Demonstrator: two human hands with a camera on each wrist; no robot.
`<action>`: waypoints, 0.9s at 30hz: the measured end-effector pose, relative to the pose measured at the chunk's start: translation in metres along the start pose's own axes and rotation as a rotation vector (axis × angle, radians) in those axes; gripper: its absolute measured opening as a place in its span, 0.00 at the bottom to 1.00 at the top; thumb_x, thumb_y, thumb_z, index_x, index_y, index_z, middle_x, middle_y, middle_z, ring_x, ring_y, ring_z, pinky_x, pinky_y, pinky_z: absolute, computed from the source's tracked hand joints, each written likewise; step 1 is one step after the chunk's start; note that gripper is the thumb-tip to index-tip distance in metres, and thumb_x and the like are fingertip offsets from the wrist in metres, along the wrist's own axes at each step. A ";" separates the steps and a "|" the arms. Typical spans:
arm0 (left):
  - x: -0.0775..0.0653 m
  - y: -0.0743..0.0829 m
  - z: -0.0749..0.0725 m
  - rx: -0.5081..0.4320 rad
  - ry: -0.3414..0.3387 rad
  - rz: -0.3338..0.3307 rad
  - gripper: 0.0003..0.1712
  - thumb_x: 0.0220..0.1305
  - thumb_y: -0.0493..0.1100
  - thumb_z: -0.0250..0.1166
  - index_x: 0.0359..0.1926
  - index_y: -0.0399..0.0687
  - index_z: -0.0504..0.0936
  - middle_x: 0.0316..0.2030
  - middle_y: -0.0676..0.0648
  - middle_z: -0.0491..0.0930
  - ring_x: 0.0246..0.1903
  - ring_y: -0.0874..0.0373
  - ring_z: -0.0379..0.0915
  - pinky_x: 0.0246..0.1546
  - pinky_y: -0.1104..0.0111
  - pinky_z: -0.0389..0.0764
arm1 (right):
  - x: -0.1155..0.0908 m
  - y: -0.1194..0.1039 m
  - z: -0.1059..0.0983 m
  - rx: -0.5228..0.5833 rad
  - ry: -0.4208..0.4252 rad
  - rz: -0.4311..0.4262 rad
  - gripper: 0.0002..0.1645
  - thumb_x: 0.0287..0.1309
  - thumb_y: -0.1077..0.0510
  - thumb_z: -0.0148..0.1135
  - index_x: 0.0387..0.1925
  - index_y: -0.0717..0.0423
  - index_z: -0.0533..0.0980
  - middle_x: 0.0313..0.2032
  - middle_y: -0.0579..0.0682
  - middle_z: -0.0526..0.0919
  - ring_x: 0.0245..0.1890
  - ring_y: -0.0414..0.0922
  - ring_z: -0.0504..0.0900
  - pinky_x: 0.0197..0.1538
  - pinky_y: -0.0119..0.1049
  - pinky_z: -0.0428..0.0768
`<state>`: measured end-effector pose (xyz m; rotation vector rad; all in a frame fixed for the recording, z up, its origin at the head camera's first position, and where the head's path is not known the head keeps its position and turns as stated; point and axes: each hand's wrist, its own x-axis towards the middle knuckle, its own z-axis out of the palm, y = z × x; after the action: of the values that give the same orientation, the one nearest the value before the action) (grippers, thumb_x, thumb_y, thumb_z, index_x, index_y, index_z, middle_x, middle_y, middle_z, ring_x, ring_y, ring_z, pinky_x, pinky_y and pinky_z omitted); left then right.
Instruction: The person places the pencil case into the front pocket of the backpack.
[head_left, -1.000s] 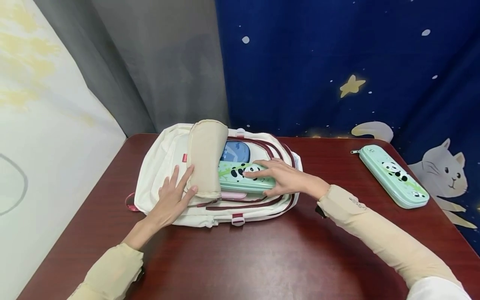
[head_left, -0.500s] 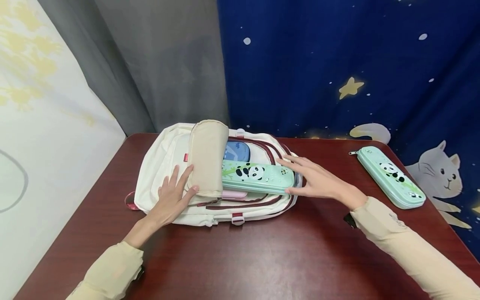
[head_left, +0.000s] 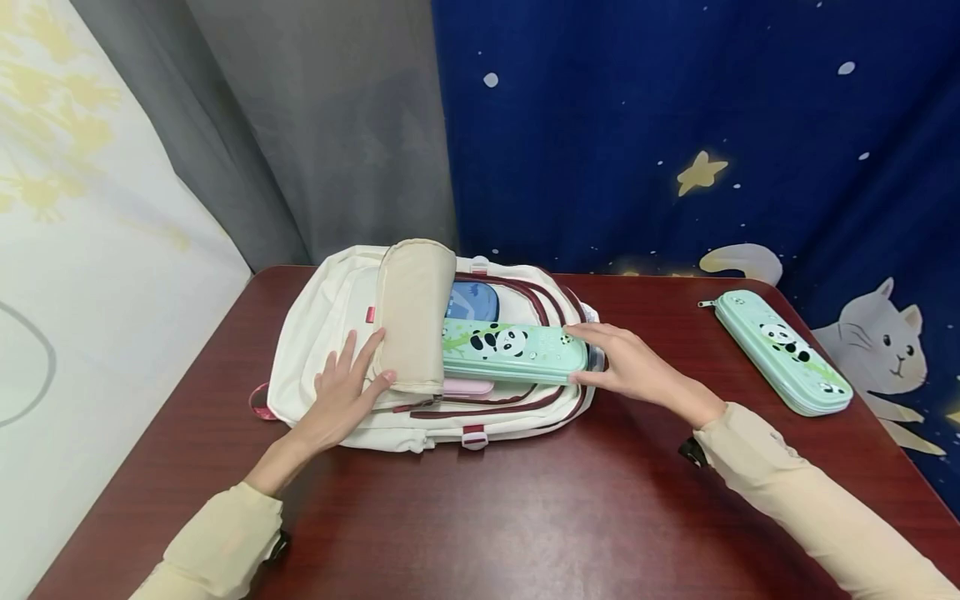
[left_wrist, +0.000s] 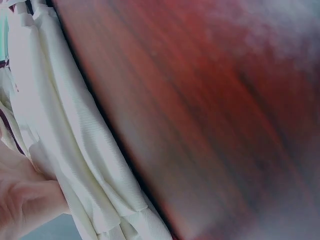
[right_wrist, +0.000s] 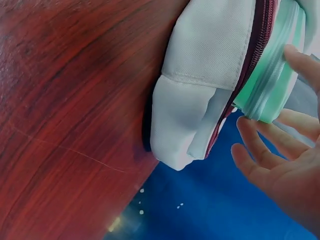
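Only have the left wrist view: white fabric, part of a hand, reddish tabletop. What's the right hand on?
Observer: Head view shows the right hand at the near-right end of the green panda case, thumb and fingers round that end.
Operator: And the other end of that case?
Observer: Hidden under the beige flap of the white bag.
Operator: Any other case outside the bag?
Observer: Yes, a second panda case lies on the table, off to the right and apart from the bag.
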<state>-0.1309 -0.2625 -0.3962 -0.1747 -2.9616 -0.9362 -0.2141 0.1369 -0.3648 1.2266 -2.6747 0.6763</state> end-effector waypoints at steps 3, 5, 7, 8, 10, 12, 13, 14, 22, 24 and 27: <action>0.001 0.000 -0.003 -0.026 -0.028 -0.006 0.37 0.68 0.62 0.45 0.73 0.65 0.43 0.71 0.35 0.33 0.63 0.23 0.28 0.51 0.30 0.36 | 0.002 0.003 0.000 0.028 -0.018 0.001 0.40 0.46 0.49 0.72 0.60 0.61 0.70 0.56 0.60 0.73 0.57 0.53 0.70 0.57 0.48 0.66; 0.000 0.000 -0.005 -0.040 -0.048 -0.008 0.36 0.69 0.62 0.42 0.73 0.65 0.42 0.71 0.36 0.32 0.63 0.23 0.26 0.51 0.30 0.35 | 0.004 0.005 0.001 0.049 -0.021 -0.010 0.40 0.47 0.50 0.71 0.60 0.61 0.70 0.57 0.60 0.73 0.58 0.53 0.70 0.57 0.48 0.66; -0.001 -0.001 -0.006 -0.061 -0.064 -0.011 0.34 0.70 0.61 0.39 0.73 0.65 0.41 0.71 0.36 0.30 0.63 0.24 0.24 0.51 0.30 0.33 | 0.006 0.006 0.002 0.061 -0.026 -0.023 0.39 0.47 0.50 0.71 0.60 0.62 0.70 0.57 0.61 0.73 0.58 0.53 0.70 0.57 0.49 0.66; -0.002 -0.001 -0.007 -0.070 -0.069 -0.011 0.34 0.71 0.61 0.38 0.73 0.65 0.41 0.71 0.36 0.30 0.63 0.24 0.24 0.51 0.30 0.33 | 0.008 0.007 0.003 0.064 -0.030 -0.027 0.39 0.48 0.51 0.71 0.60 0.62 0.69 0.57 0.61 0.72 0.58 0.53 0.70 0.57 0.49 0.66; -0.004 -0.002 -0.007 -0.088 -0.074 -0.014 0.33 0.71 0.61 0.36 0.73 0.66 0.41 0.71 0.37 0.29 0.63 0.25 0.23 0.51 0.30 0.32 | 0.010 0.007 0.006 0.072 -0.038 -0.038 0.39 0.48 0.52 0.71 0.60 0.64 0.69 0.57 0.61 0.72 0.58 0.53 0.70 0.57 0.49 0.66; -0.006 -0.002 -0.008 -0.101 -0.073 -0.014 0.32 0.72 0.60 0.35 0.73 0.66 0.40 0.71 0.37 0.29 0.63 0.24 0.23 0.51 0.30 0.31 | 0.013 0.007 0.007 0.074 -0.045 -0.047 0.39 0.48 0.52 0.71 0.60 0.65 0.69 0.57 0.60 0.72 0.58 0.53 0.69 0.57 0.48 0.66; -0.007 -0.003 -0.008 -0.106 -0.071 -0.013 0.32 0.72 0.60 0.35 0.73 0.66 0.40 0.71 0.37 0.29 0.63 0.24 0.23 0.51 0.30 0.31 | 0.014 0.006 0.008 0.075 -0.049 -0.050 0.39 0.48 0.52 0.71 0.60 0.65 0.69 0.57 0.60 0.72 0.58 0.52 0.69 0.57 0.48 0.66; -0.008 -0.003 -0.008 -0.114 -0.070 -0.010 0.32 0.72 0.60 0.35 0.73 0.67 0.40 0.71 0.37 0.29 0.63 0.24 0.23 0.51 0.30 0.31 | 0.016 0.006 0.009 0.076 -0.051 -0.053 0.39 0.48 0.52 0.71 0.60 0.65 0.69 0.57 0.60 0.72 0.58 0.52 0.69 0.57 0.47 0.66; -0.003 -0.009 -0.012 -0.221 -0.105 0.060 0.31 0.73 0.56 0.35 0.73 0.65 0.41 0.71 0.40 0.29 0.69 0.43 0.21 0.59 0.40 0.27 | 0.022 0.005 0.010 0.034 -0.048 -0.052 0.40 0.47 0.51 0.71 0.60 0.63 0.69 0.57 0.60 0.72 0.57 0.51 0.70 0.57 0.47 0.67; 0.000 -0.010 -0.013 -0.238 -0.109 0.076 0.31 0.73 0.55 0.36 0.73 0.64 0.41 0.72 0.41 0.30 0.69 0.47 0.21 0.60 0.42 0.27 | 0.023 0.005 0.010 0.023 -0.040 -0.055 0.39 0.47 0.51 0.71 0.60 0.62 0.69 0.57 0.59 0.72 0.57 0.51 0.70 0.57 0.47 0.67; 0.002 -0.010 -0.014 -0.255 -0.106 0.093 0.31 0.73 0.54 0.37 0.73 0.64 0.41 0.72 0.41 0.31 0.69 0.48 0.21 0.61 0.43 0.27 | 0.025 0.004 0.010 0.016 -0.030 -0.053 0.39 0.47 0.50 0.71 0.60 0.62 0.70 0.57 0.59 0.73 0.57 0.52 0.70 0.56 0.48 0.67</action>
<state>-0.1346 -0.2785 -0.3906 -0.3754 -2.8856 -1.3273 -0.2329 0.1178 -0.3677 1.3170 -2.6547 0.6790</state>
